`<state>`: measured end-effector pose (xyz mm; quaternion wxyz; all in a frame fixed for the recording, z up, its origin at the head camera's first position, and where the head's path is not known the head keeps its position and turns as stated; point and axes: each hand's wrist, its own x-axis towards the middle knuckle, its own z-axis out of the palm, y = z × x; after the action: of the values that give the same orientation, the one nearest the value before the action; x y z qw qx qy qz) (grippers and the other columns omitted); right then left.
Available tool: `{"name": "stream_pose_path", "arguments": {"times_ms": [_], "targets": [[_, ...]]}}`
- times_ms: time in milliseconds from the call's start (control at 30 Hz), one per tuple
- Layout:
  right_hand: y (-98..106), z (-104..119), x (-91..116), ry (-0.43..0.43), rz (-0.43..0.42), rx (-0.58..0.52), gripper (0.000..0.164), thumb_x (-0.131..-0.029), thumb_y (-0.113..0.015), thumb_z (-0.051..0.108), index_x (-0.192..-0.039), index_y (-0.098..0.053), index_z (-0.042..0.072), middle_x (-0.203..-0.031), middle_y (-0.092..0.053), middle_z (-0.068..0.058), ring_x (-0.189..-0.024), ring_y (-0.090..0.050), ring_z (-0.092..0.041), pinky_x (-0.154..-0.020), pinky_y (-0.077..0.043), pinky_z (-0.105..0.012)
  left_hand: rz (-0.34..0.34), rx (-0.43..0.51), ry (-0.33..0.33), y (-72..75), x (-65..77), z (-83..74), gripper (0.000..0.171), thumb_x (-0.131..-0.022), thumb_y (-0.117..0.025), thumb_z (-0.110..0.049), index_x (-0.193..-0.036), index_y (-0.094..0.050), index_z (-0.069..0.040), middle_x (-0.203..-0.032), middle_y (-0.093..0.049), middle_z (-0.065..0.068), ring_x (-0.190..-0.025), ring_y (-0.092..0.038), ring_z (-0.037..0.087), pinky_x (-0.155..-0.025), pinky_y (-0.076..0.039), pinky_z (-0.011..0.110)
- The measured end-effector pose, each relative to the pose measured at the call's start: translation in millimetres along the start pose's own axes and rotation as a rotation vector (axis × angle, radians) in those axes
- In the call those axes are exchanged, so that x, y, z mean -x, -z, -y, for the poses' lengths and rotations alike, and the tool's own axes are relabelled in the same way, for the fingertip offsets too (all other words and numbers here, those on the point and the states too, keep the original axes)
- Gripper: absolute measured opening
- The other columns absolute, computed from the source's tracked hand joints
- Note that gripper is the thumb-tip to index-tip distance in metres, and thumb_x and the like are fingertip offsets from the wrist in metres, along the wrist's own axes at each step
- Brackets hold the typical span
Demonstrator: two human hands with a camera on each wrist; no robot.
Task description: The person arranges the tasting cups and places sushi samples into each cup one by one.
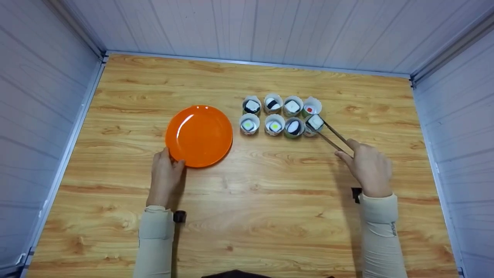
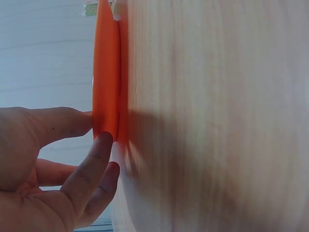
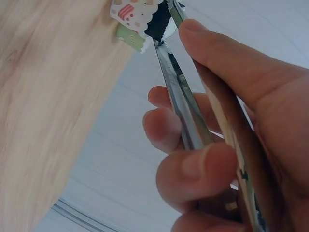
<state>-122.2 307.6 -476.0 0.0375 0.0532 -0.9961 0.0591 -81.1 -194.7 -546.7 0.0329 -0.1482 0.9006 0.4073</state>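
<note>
My left hand (image 1: 166,173) grips the near-left rim of a round orange plate (image 1: 204,137), with thumb and fingers at its edge. In the left wrist view the plate (image 2: 107,72) lies flat, low over the wood. My right hand (image 1: 370,168) holds metal tongs (image 1: 332,143) angled toward the cups. Between the tong tips is a white-topped, black-sided toy sushi piece (image 1: 315,122), at the mouth of the front-right paper cup (image 1: 310,132). In the right wrist view, the piece's black side (image 3: 157,21) shows above the scalloped cup rim.
Several other paper cups stand in two rows, each with a toy sushi piece; one piece (image 1: 310,110) has a red dot, another (image 1: 275,126) a yellow-green centre. White panel walls (image 1: 231,31) enclose the wooden table (image 1: 251,216) at the back and sides.
</note>
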Motion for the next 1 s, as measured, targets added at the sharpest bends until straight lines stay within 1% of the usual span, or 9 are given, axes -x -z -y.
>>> {"name": "stream_pose_path", "arguments": {"times_ms": [267,433,567,700,800,933,1000], "targets": [[1.0,-2.4,-1.3,-0.020,0.046,0.005,0.046,-0.088,-0.075,0.045,-0.122,-0.069,0.013,-0.083,-0.069,-0.021,-0.046,-0.043,-0.025,-0.034,-0.027,-0.038,-0.006,-0.007,-0.008,-0.1,-0.8,-1.1,0.043,-0.098,-0.061,-0.008,-0.138,-0.048,0.005,-0.130,-0.047,0.025,-0.121,-0.044,0.036,-0.102,-0.040,0.050],[1.9,-3.2,0.0,-0.021,0.056,-0.011,0.045,-0.089,-0.074,0.045,-0.120,-0.069,0.014,-0.081,-0.069,-0.020,-0.045,-0.045,-0.026,-0.034,-0.029,-0.039,-0.003,-0.014,0.000,0.6,-0.2,-2.0,0.047,-0.098,-0.061,-0.007,-0.139,-0.045,0.008,-0.131,-0.045,0.028,-0.121,-0.043,0.038,-0.102,-0.040,0.051],[2.5,-3.5,1.8,-0.017,0.037,-0.026,0.044,-0.088,-0.074,0.045,-0.118,-0.070,0.013,-0.077,-0.068,-0.019,-0.045,-0.047,-0.027,-0.034,-0.030,-0.041,0.006,-0.015,0.008,0.8,0.0,-1.8,0.049,-0.099,-0.061,-0.008,-0.141,-0.043,0.009,-0.132,-0.043,0.029,-0.123,-0.043,0.039,-0.103,-0.039,0.051],[2.9,-3.1,3.0,-0.022,0.010,-0.039,0.047,-0.089,-0.074,0.046,-0.120,-0.068,0.012,-0.079,-0.069,-0.018,-0.047,-0.050,-0.029,-0.035,-0.032,-0.042,0.010,-0.005,0.004,1.0,-0.2,-1.5,0.046,-0.099,-0.061,-0.007,-0.140,-0.045,0.008,-0.134,-0.044,0.027,-0.125,-0.041,0.038,-0.105,-0.038,0.051],[1.8,-2.1,4.0,-0.026,-0.018,-0.061,0.051,-0.089,-0.073,0.048,-0.123,-0.067,0.010,-0.075,-0.067,-0.014,-0.050,-0.052,-0.029,-0.037,-0.033,-0.042,0.012,0.005,0.010,0.8,-0.7,-1.4,0.044,-0.098,-0.062,-0.006,-0.138,-0.046,0.006,-0.134,-0.044,0.025,-0.124,-0.041,0.037,-0.106,-0.038,0.050],[-1.8,-0.7,5.3,-0.018,-0.065,-0.094,0.056,-0.089,-0.072,0.050,-0.126,-0.067,0.008,-0.069,-0.061,-0.008,-0.051,-0.052,-0.027,-0.040,-0.037,-0.044,0.023,0.006,0.030,0.7,-1.5,-2.0,0.045,-0.099,-0.060,-0.006,-0.140,-0.046,0.004,-0.134,-0.044,0.023,-0.122,-0.041,0.035,-0.104,-0.039,0.049],[-4.1,-0.2,5.5,-0.006,-0.089,-0.106,0.057,-0.089,-0.072,0.050,-0.126,-0.066,0.007,-0.069,-0.060,-0.007,-0.052,-0.053,-0.027,-0.042,-0.039,-0.046,0.028,0.003,0.035,0.9,-1.9,-2.0,0.046,-0.099,-0.060,-0.007,-0.141,-0.045,0.004,-0.133,-0.044,0.023,-0.122,-0.041,0.035,-0.103,-0.039,0.049]]}}
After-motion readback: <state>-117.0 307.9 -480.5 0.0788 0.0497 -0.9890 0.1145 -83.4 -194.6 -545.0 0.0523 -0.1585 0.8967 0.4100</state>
